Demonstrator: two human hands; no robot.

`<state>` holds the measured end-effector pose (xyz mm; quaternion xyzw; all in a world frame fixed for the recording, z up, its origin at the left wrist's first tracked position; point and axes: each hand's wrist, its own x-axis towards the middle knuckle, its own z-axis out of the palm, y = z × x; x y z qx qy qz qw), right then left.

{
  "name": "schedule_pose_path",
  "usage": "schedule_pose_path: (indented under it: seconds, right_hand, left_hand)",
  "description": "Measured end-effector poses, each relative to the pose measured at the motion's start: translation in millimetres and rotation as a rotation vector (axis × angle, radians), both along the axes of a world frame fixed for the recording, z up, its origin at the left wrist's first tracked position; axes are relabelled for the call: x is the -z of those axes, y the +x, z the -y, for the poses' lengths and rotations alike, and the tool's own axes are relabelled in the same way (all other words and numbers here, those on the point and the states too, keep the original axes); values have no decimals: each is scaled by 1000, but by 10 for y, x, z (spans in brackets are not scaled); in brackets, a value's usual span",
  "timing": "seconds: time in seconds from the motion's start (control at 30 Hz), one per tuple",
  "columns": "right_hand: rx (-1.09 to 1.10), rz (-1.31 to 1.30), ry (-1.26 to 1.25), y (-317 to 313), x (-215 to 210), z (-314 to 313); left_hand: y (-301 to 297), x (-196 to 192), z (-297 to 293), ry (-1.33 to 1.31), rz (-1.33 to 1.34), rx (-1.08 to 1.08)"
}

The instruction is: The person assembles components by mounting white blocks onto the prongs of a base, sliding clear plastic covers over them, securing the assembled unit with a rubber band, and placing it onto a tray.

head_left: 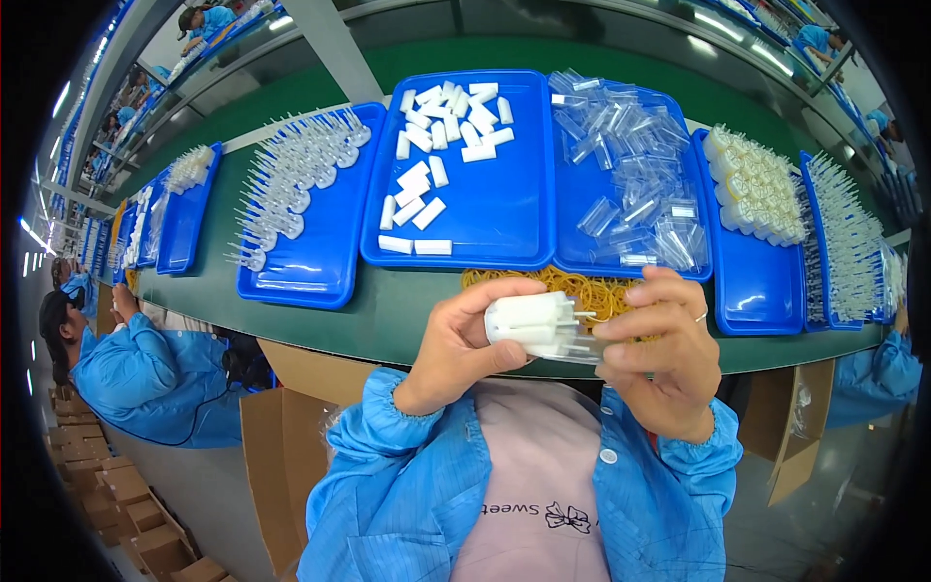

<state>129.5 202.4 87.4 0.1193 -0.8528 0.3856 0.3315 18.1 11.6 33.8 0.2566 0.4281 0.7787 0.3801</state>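
My left grip (456, 341) is closed around a bundle (529, 312) of white cylinders, thumb along the near side, and holds it in front of my chest, above the near edge of the green table (393, 315). The bundle lies sideways, its thin stems and clear end pointing to my right. My right grip (671, 354) is at that clear end, fingers bent and slightly apart; whether they pinch it or only hover there, I cannot tell.

Just beyond my hands, a heap of yellow bands (596, 291) lies on the table (partly hidden behind my fingers). Past it, a blue tray (504, 213) carries loose white cylinders (438, 172), and the tray touching it on the right (570, 184) is strewn with clear plastic pieces (630, 126). Farther left, clear stemmed pieces (301, 179) fill much of another tray (301, 281); to the right, cream-coloured round pieces (752, 184) are packed together.
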Motion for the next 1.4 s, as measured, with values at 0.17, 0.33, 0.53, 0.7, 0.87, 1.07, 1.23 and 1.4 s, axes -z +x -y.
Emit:
schedule_pose_path:
  seconds: [0.17, 0.33, 0.53, 0.7, 0.87, 1.07, 1.23, 1.4]
  right_hand:
    - [22, -69, 83, 23, 57, 16]
    - [30, -93, 240, 73, 25, 10]
    - [-10, 108, -67, -17, 47, -74]
    - [-19, 116, -86, -30, 52, -88]
    - [9, -80, 228, 15, 54, -57]
    - [19, 2, 147, -17, 52, -68]
    - [-23, 152, -118, -86, 77, -147]
    - [-35, 11, 21, -77, 97, -143]
  left_hand:
    - [32, 62, -33, -14, 72, -59]
    - [56, 67, -62, -6, 92, -81]
    - [54, 95, -57, -49, 54, -97]
    - [52, 95, -66, -52, 38, -111]
    - [26, 90, -60, -5, 41, -114]
    - [44, 35, -71, -139, 48, -164]
    - [38, 126, -65, -101, -41, -189]
    - [24, 109, -70, -59, -13, -171]
